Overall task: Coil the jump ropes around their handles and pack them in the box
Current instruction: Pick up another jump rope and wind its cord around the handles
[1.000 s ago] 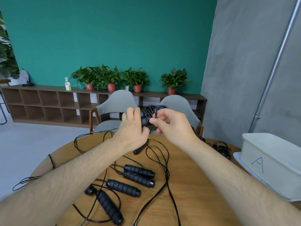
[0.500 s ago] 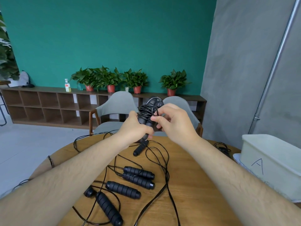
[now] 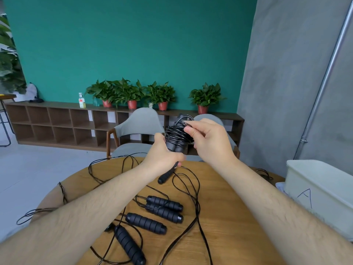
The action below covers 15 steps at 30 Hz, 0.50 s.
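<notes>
My left hand (image 3: 162, 153) grips a pair of black jump rope handles (image 3: 174, 145) held upright above the round wooden table (image 3: 229, 217). Black cord (image 3: 176, 131) is wound around their upper part. My right hand (image 3: 208, 139) pinches a loop of that cord at the top of the bundle. Several loose black handles (image 3: 164, 206) lie on the table below with uncoiled cords (image 3: 193, 188) trailing around them. Another single handle (image 3: 165, 175) lies just under my left hand. The white box (image 3: 322, 190), marked with the letter A, stands at the table's right edge.
A small coiled rope (image 3: 263, 172) lies at the table's far right near the box. Two grey chairs (image 3: 141, 127) stand behind the table. Cord loops (image 3: 36, 212) hang over the table's left edge. A low shelf with potted plants (image 3: 131, 94) lines the green wall.
Both hands lifted the bundle higher and turned it upright. My right hand moved from the front of the coil to its top, still pinching cord.
</notes>
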Each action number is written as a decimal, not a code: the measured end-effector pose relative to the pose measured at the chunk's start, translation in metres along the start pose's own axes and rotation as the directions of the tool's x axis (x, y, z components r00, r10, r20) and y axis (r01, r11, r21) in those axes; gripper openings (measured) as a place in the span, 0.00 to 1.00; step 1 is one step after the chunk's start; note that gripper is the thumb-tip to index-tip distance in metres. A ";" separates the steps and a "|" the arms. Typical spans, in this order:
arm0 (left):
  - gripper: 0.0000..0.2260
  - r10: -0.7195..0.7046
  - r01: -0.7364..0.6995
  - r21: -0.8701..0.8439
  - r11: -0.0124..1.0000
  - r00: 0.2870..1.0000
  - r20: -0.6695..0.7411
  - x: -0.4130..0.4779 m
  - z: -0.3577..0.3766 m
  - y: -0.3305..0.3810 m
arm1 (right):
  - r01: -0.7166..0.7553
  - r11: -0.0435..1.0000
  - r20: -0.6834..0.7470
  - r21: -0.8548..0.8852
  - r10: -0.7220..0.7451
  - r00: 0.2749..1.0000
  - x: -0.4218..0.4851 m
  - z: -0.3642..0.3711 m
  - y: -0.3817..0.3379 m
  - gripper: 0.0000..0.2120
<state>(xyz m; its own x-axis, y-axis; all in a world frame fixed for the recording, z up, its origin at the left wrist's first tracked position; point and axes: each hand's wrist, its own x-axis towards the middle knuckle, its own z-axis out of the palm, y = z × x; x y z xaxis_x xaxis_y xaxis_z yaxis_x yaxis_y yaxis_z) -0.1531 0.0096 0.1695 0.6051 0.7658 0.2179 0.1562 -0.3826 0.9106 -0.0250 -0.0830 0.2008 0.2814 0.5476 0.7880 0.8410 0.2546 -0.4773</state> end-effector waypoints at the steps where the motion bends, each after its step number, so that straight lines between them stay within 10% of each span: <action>1: 0.27 0.001 -0.001 0.004 1.000 1.000 -0.007 0.000 0.000 0.001 | 0.019 0.999 0.010 -0.043 -0.019 1.000 0.001 0.000 0.000 0.09; 15: 0.32 -0.111 0.116 -0.482 0.868 0.993 0.040 0.007 -0.002 0.011 | 0.204 0.949 0.092 -0.242 -0.187 0.978 -0.011 0.007 -0.008 0.13</action>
<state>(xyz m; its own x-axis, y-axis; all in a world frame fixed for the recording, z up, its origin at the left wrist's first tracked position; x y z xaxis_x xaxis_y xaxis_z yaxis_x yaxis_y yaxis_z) -0.1488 0.0120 0.1814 0.6147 0.7822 0.1017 -0.1707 0.0061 0.9853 -0.0383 -0.0859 0.1933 0.0752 0.5615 0.8241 0.9671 0.1605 -0.1976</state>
